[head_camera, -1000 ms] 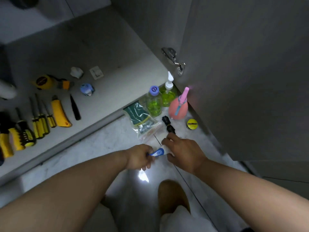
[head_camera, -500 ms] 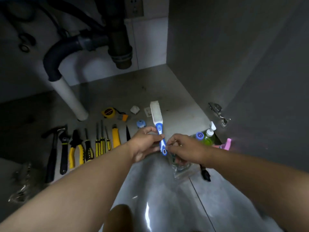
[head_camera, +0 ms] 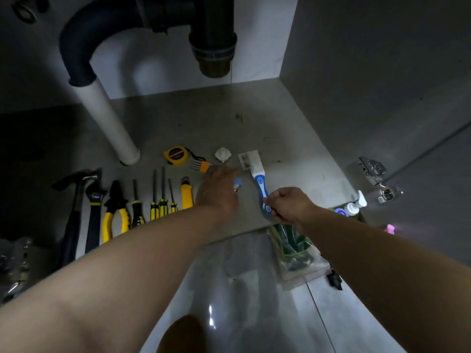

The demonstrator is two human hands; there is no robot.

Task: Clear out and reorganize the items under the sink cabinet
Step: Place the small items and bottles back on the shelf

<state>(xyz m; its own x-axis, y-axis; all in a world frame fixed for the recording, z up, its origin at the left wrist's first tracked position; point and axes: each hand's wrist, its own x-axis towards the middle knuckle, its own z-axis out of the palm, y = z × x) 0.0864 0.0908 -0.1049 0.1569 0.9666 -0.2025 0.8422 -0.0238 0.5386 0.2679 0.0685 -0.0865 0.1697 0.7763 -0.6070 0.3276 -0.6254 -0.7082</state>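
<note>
On the cabinet floor (head_camera: 254, 118), at 3 o'clock of the tool row (head_camera: 158, 202), the left hand (head_camera: 219, 191) hovers with loosely straight fingers while the right hand (head_camera: 290, 205) pinches the tail of the brush (head_camera: 260, 183), which looks like light, stiff, possibly slick plastic, best held mid-handle.

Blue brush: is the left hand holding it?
No, the right hand grips the blue brush by its handle, while the left hand is apart from it, off to its left.
</note>
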